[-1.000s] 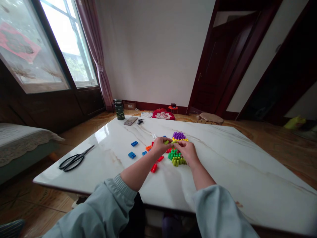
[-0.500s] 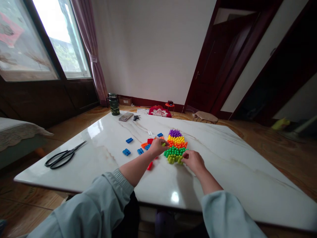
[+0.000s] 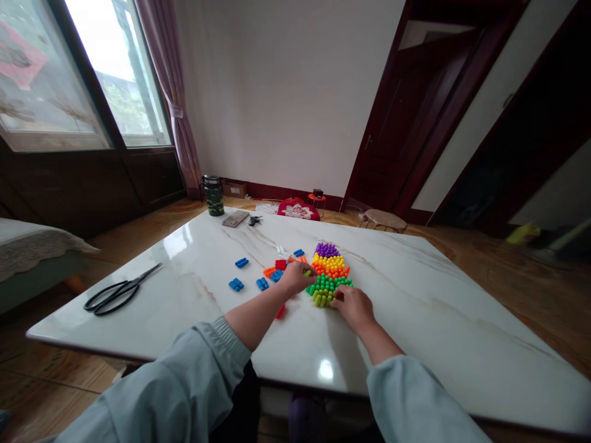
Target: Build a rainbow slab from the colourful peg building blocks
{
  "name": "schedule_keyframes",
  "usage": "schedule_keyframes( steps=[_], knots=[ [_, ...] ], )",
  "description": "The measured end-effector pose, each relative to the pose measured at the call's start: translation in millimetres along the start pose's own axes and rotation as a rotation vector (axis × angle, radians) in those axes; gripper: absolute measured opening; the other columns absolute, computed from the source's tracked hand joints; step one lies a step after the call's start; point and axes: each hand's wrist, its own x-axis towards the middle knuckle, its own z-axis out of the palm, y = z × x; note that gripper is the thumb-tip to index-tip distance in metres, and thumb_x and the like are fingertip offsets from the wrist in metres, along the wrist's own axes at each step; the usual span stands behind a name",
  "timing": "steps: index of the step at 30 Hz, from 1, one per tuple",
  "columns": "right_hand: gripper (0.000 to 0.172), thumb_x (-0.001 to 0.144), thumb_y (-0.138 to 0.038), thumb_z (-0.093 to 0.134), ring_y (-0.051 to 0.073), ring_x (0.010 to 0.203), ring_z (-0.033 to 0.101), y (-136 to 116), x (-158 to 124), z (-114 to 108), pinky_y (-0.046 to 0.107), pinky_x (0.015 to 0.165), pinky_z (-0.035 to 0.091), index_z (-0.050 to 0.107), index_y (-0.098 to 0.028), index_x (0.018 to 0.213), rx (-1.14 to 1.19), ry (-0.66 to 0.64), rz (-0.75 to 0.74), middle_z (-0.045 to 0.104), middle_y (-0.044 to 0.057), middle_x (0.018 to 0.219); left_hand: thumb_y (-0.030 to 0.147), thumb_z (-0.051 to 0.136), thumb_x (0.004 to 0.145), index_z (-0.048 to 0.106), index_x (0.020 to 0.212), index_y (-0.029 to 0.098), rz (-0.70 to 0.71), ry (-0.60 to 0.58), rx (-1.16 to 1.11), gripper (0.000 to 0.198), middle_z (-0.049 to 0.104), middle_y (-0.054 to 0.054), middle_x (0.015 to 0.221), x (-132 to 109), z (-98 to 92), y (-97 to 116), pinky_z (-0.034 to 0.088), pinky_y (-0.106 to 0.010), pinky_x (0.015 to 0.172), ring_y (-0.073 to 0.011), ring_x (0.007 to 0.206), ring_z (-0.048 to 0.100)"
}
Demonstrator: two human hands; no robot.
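Capsule-shaped plastic blocks stand upright, packed in coloured bands: purple blocks [image 3: 327, 249], yellow blocks [image 3: 327, 261], orange blocks [image 3: 336, 271], green blocks [image 3: 330, 282] and lime-green blocks [image 3: 322, 299] nearest me. My left hand [image 3: 295, 278] is closed in a pinch at the left side of this group, with a lime-green block [image 3: 307, 272] showing at its fingertips. At the near right edge, my right hand [image 3: 354, 307] has its fingers pinched against the lime-green blocks. Its fingertips partly hide what they grip.
Loose blue blocks [image 3: 236, 284], red blocks [image 3: 280, 264] and white blocks [image 3: 281, 250] lie left of the group. Black-handled scissors [image 3: 120, 290] rest at the table's left. A phone [image 3: 235, 218], keys [image 3: 254, 220] and a camouflage flask [image 3: 213, 195] are at the far edge.
My right hand has moved slightly left, and the lime-green blocks beside it sit closer together. My left hand has shifted a little right and down, still with its lime-green block.
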Motion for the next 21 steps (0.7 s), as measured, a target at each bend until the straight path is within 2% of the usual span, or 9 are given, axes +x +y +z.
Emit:
schedule_keyframes(
  steps=[3, 6, 9, 11, 15, 18, 21],
  knots=[
    [0.024, 0.072, -0.044, 0.070, 0.017, 0.065, 0.059, -6, 5, -8, 0.027, 0.058, 0.038, 0.065, -0.021, 0.068, 0.241, 0.154, 0.045, 0.067, 0.002, 0.069, 0.021, 0.069, 0.066, 0.077, 0.086, 0.015, 0.010, -0.030, -0.014, 0.022, 0.062, 0.001, 0.067, 0, 0.3, 1, 0.040, -0.024, 0.061, -0.0121, 0.064, 0.052],
    [0.050, 0.074, -0.068, 0.055, 0.015, 0.055, 0.053, -19, 16, -17, 0.027, 0.053, 0.039, 0.062, -0.019, 0.070, 0.775, 0.280, 0.212, 0.061, 0.002, 0.063, 0.028, 0.073, 0.066, 0.077, 0.087, 0.016, 0.033, -0.115, -0.090, 0.025, 0.059, 0.003, 0.063, -2, 2.0, 5, 0.039, -0.022, 0.057, -0.0104, 0.060, 0.050],
    [0.064, 0.076, -0.079, 0.035, 0.013, 0.046, 0.045, -35, 28, -23, 0.026, 0.045, 0.037, 0.057, -0.019, 0.072, 1.322, 0.245, 0.392, 0.053, 0.000, 0.056, 0.045, 0.077, 0.062, 0.076, 0.089, 0.015, 0.034, -0.258, -0.229, 0.040, 0.054, 0.004, 0.057, -7, 4.6, 10, 0.035, -0.021, 0.051, -0.0091, 0.054, 0.045],
    [0.065, 0.079, -0.078, 0.028, 0.013, 0.046, 0.047, -45, 33, -23, 0.025, 0.044, 0.039, 0.057, -0.020, 0.072, 1.537, 0.222, 0.422, 0.052, 0.001, 0.056, 0.054, 0.078, 0.058, 0.076, 0.087, 0.015, 0.033, -0.311, -0.264, 0.049, 0.051, 0.005, 0.054, -9, 6.1, 13, 0.032, -0.021, 0.049, -0.0084, 0.052, 0.043],
    [0.066, 0.083, -0.074, 0.023, 0.015, 0.051, 0.053, -61, 37, -17, 0.027, 0.050, 0.045, 0.060, -0.019, 0.076, 1.660, 0.251, 0.439, 0.057, 0.004, 0.060, 0.060, 0.076, 0.057, 0.072, 0.080, 0.014, 0.042, -0.262, -0.247, 0.052, 0.049, 0.005, 0.052, -10, 6.4, 15, 0.031, -0.021, 0.048, -0.0084, 0.051, 0.043],
    [0.068, 0.084, -0.073, 0.022, 0.017, 0.056, 0.058, -68, 37, -15, 0.029, 0.056, 0.049, 0.062, -0.018, 0.077, 1.660, 0.254, 0.425, 0.062, 0.007, 0.064, 0.060, 0.069, 0.065, 0.068, 0.073, 0.013, 0.058, -0.194, -0.218, 0.049, 0.050, 0.004, 0.052, -9, 4.3, 15, 0.032, -0.021, 0.049, -0.0092, 0.051, 0.045],
    [0.073, 0.084, -0.074, 0.020, 0.020, 0.065, 0.063, -72, 36, -17, 0.031, 0.059, 0.051, 0.065, -0.016, 0.080, 1.597, 0.193, 0.351, 0.067, 0.011, 0.072, 0.054, 0.060, 0.076, 0.066, 0.071, 0.014, 0.083, -0.144, -0.164, 0.041, 0.052, 0.003, 0.054, -8, 2.0, 16, 0.032, -0.021, 0.050, -0.0096, 0.052, 0.046]
  ],
)
